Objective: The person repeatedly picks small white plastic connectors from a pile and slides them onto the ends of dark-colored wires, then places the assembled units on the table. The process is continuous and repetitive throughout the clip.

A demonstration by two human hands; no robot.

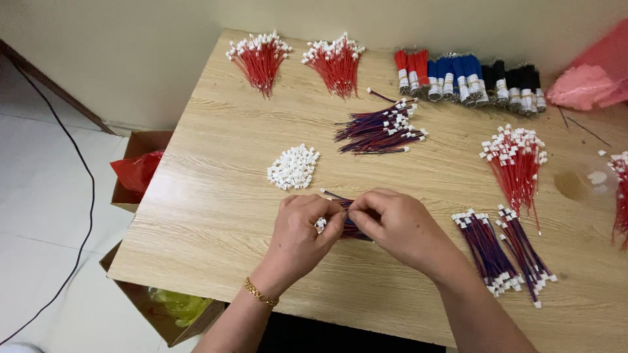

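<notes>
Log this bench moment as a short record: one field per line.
Surface: wooden table
Left hand: pinches a white connector
Right hand: grips red-and-blue wires beside the left hand
Loose stock: pile of white connectors just beyond the hands
Finished-looking bundles: red-and-blue wire bundles right of the hands
Far edge: red wire bundles
Floor: cardboard boxes

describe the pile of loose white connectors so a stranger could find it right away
On the wooden table, look just beyond the left hand, near the middle of the tabletop. The small heap of white plastic connectors lies there, the only pile with no wires attached.
</notes>
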